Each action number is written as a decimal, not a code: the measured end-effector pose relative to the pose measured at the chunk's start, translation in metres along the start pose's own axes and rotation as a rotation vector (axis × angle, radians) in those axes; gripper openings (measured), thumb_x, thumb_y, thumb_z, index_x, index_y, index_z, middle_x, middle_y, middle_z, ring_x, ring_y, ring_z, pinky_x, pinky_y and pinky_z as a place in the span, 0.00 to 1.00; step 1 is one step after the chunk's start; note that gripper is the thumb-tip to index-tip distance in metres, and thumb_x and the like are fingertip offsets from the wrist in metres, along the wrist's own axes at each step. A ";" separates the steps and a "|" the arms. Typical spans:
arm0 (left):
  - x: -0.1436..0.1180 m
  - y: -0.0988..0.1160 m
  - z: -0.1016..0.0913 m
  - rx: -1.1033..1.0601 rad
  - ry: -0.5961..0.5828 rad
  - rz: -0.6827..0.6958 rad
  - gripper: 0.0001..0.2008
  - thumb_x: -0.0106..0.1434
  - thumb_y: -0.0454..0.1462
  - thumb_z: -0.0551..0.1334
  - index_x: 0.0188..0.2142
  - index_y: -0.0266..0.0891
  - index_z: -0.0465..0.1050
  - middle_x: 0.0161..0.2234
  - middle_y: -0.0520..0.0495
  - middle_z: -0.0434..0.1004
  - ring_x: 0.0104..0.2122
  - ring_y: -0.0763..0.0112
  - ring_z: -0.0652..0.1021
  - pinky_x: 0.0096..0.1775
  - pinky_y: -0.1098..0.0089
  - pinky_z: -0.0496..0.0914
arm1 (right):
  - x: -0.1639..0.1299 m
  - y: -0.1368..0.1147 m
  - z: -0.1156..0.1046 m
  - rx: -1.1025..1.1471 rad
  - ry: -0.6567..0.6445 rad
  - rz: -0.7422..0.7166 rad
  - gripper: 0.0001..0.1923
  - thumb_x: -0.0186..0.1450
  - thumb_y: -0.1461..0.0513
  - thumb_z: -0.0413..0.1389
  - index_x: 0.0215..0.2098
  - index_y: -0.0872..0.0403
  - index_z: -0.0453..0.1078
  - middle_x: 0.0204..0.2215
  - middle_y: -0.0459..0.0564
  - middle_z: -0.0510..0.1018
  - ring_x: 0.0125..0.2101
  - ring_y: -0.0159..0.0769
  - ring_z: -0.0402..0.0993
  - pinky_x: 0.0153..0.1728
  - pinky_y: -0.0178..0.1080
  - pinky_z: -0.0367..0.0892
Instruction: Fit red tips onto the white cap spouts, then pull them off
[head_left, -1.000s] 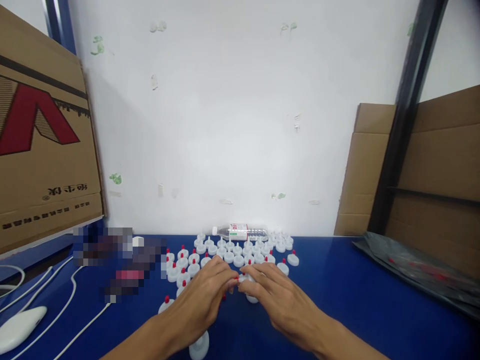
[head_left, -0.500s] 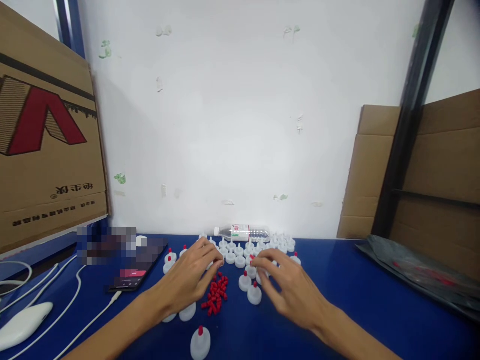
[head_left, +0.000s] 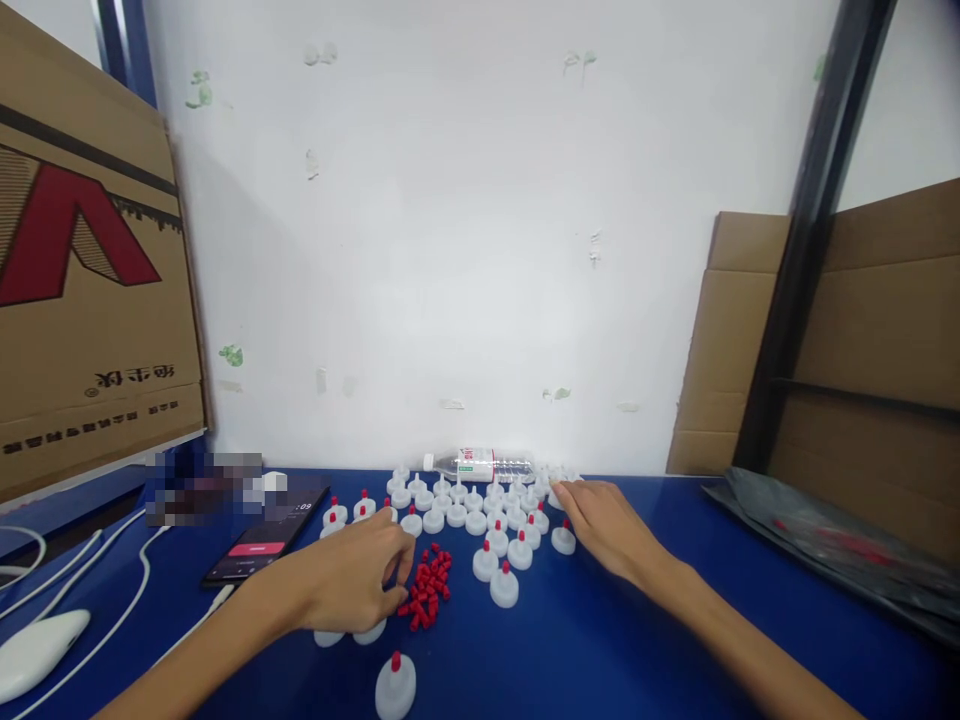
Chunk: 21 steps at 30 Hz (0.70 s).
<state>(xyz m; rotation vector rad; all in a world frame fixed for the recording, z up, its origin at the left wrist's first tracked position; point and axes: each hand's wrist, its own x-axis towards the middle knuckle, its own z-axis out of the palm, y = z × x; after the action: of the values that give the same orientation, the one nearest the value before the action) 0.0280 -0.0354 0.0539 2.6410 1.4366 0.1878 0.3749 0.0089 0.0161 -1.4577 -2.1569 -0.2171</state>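
My left hand [head_left: 367, 572] is curled, thumb and fingertips drawn together at the left edge of a pile of small red caps [head_left: 429, 588]. What lies between those fingertips is hidden. At the back right, my right hand [head_left: 606, 525] has its fingers close together on a white nozzle lid [head_left: 556, 496] in the back group. Between the hands stand several white lids with plain nozzles [head_left: 475, 520]. In front of these are lids with red tips, one [head_left: 504, 588] near the middle. Another red-tipped lid [head_left: 395, 688] sits alone at the front.
A clear plastic bottle [head_left: 480, 465] lies along the wall. To the left are a phone [head_left: 266, 535], white cables and a white rounded device [head_left: 41, 655]. A large cardboard box [head_left: 97, 260] stands behind them. A dark plastic bag [head_left: 825, 545] rests on the right.
My right hand has left the red-tipped lids and moved right and back to the plain lids. My left hand has come down and left to the red caps.
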 end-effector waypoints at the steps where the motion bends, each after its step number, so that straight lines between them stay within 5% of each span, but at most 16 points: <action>1: -0.001 0.000 -0.001 -0.002 -0.020 -0.012 0.04 0.59 0.37 0.64 0.35 0.42 0.77 0.36 0.46 0.77 0.35 0.58 0.78 0.34 0.65 0.69 | -0.001 -0.001 0.001 -0.009 -0.021 0.001 0.30 0.79 0.54 0.36 0.29 0.53 0.72 0.28 0.54 0.81 0.32 0.46 0.79 0.42 0.47 0.69; 6: -0.001 0.005 0.002 0.001 -0.058 -0.046 0.07 0.58 0.39 0.65 0.37 0.41 0.76 0.38 0.43 0.77 0.36 0.55 0.78 0.34 0.63 0.69 | -0.001 -0.001 0.001 -0.025 -0.063 0.022 0.31 0.79 0.52 0.35 0.26 0.51 0.69 0.26 0.52 0.80 0.32 0.44 0.78 0.44 0.47 0.66; 14: 0.001 0.010 0.003 0.001 -0.040 0.021 0.06 0.54 0.29 0.61 0.29 0.41 0.73 0.31 0.48 0.78 0.30 0.63 0.77 0.30 0.69 0.67 | 0.003 0.018 0.004 0.009 -0.032 0.061 0.31 0.79 0.51 0.31 0.33 0.51 0.71 0.35 0.54 0.81 0.41 0.46 0.78 0.43 0.44 0.66; 21: 0.005 0.005 0.006 0.035 0.119 0.085 0.03 0.60 0.32 0.59 0.33 0.41 0.70 0.35 0.46 0.76 0.33 0.61 0.75 0.34 0.66 0.66 | 0.000 0.027 0.016 0.060 -0.048 0.038 0.32 0.78 0.49 0.33 0.30 0.51 0.71 0.32 0.52 0.81 0.45 0.49 0.78 0.46 0.47 0.68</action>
<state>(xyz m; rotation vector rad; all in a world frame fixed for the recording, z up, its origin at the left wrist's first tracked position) 0.0363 -0.0341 0.0496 2.7641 1.3731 0.3370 0.3939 0.0265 -0.0011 -1.4822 -2.1526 -0.1043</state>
